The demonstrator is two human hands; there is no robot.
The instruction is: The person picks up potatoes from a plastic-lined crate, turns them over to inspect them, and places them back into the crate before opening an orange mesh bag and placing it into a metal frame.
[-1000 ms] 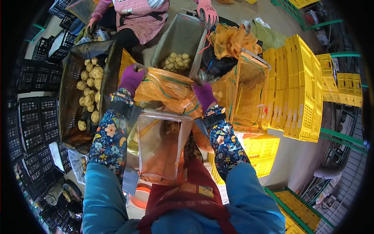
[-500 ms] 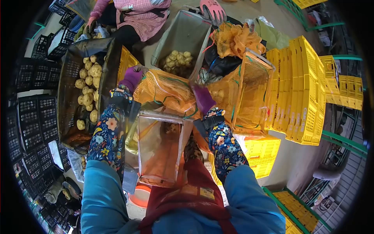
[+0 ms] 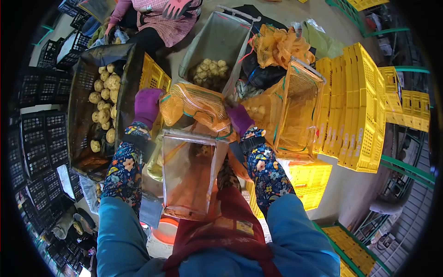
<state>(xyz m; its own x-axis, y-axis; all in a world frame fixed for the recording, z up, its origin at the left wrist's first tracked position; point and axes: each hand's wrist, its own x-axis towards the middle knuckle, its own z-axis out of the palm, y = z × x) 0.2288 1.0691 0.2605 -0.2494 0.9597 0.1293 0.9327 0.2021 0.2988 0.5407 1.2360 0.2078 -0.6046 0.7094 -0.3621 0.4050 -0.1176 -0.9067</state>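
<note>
An orange mesh bag [image 3: 196, 107] stretches between my two purple-gloved hands, above a framed box [image 3: 188, 177] close to my body. My left hand [image 3: 147, 105] is closed at the bag's left end, its fingertips partly hidden by the mesh. At the bag's right end, my right hand [image 3: 240, 119] has its fingers bent round the mesh. Beyond the bag, a grey bin [image 3: 217, 41] holds several potatoes [image 3: 211, 71]. To the right, another orange mesh bag [image 3: 300, 111] hangs open on a frame, with a few potatoes in its left part.
A dark bin [image 3: 78, 115] with several potatoes [image 3: 106, 92] stands at left. Stacked yellow crates [image 3: 360, 111] rise at right. Empty mesh bags [image 3: 281, 46] lie piled at the top. A co-worker [image 3: 161, 23] in a pink checked apron is at the top left.
My left hand has moved a little left and down, and the bag's left end has bunched up. The co-worker's pink-gloved hand has drawn back from the grey bin towards the apron.
</note>
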